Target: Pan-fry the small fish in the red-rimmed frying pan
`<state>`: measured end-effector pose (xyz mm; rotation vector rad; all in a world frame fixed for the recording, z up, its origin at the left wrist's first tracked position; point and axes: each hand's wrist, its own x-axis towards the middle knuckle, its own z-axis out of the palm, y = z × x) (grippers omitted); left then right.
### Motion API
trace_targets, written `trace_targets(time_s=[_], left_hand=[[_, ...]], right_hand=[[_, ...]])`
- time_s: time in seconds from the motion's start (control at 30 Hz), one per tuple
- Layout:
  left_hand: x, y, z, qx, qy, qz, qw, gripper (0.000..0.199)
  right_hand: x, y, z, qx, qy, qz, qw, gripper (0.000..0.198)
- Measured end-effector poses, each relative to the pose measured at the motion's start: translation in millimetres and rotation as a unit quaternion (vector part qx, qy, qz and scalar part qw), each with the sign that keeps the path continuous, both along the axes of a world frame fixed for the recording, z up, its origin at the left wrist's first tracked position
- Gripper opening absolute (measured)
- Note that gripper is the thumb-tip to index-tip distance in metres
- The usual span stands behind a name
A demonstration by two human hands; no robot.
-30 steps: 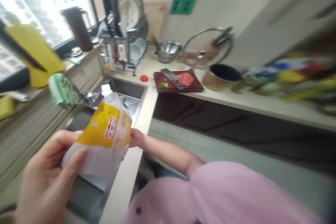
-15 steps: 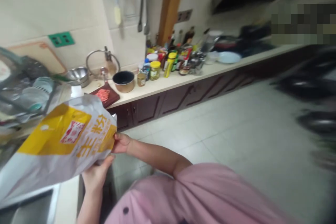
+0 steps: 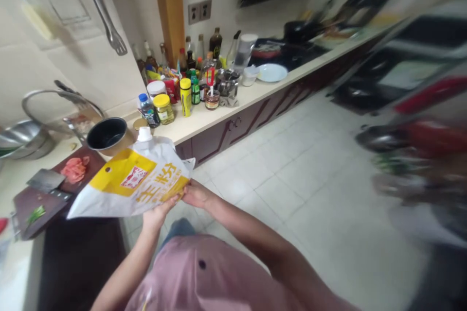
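A white and yellow spouted bag of starch (image 3: 127, 184), its white cap pointing up, is held in front of me above the counter's edge. My left hand (image 3: 157, 214) grips its lower edge, with the fingers partly hidden by the bag. My right hand (image 3: 196, 194) is closed on its right corner. Behind the bag, on a dark cutting board (image 3: 95, 159), lie sliced pink meat (image 3: 75, 170), a cleaver (image 3: 45, 180) and a bit of chopped green (image 3: 35, 215). Beside the board stands a dark-lined pot (image 3: 111, 135), partly covered by the bag.
Along the counter stand a yellow-lidded jar (image 3: 164, 109), a yellow shaker (image 3: 186, 97), several bottles and a pale plate (image 3: 272, 73). Farther on is a stove (image 3: 292, 53). A steel bowl (image 3: 27, 138) sits at far left. Blurred pans fill the right edge.
The view has swung right, bringing the stove and right-hand items closer in. The bag, still in both hands, sits lower and further right in view; the dish rack and sink have left view.
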<state>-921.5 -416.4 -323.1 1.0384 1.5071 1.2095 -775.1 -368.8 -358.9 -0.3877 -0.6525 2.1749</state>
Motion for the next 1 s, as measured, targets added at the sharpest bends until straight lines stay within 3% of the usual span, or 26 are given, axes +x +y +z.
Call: trace_targets(time_s=[0.13, 0.27, 0.4, 0.5, 0.63, 0.73, 0.83, 1.0], left_hand=[[26, 41, -11.6, -0.036, -0.038, -0.01, 0.999, 0.046], [45, 94, -30.6, -0.067, -0.083, -0.006, 0.994, 0.056], [53, 154, -44.1, -0.073, -0.11, -0.039, 0.99, 0.054], [55, 192, -51.7, -0.075, -0.118, -0.053, 0.989, 0.056], [61, 228, -67.7, -0.141, -0.108, -0.083, 0.981, 0.057], [71, 249, -75.9, -0.174, -0.085, -0.121, 0.974, 0.048], [84, 268, -71.6, -0.164, -0.086, -0.146, 0.972, 0.043], [106, 298, -54.1, -0.073, -0.075, -0.183, 0.978, 0.071]], right_hand=[[53, 26, -18, -0.027, -0.047, -0.003, 0.999, 0.076], [106, 71, -38, -0.057, -0.114, -0.042, 0.991, 0.076], [142, 142, -47, -0.003, -0.252, -0.089, 0.964, 0.093], [157, 195, -26, 0.113, -0.351, -0.094, 0.925, 0.112], [162, 245, 20, 0.265, -0.391, -0.033, 0.881, 0.125], [163, 266, 35, 0.257, -0.373, 0.008, 0.892, 0.111], [170, 277, 34, 0.221, -0.361, 0.014, 0.906, 0.085], [188, 301, 32, 0.18, -0.394, -0.01, 0.901, 0.057]])
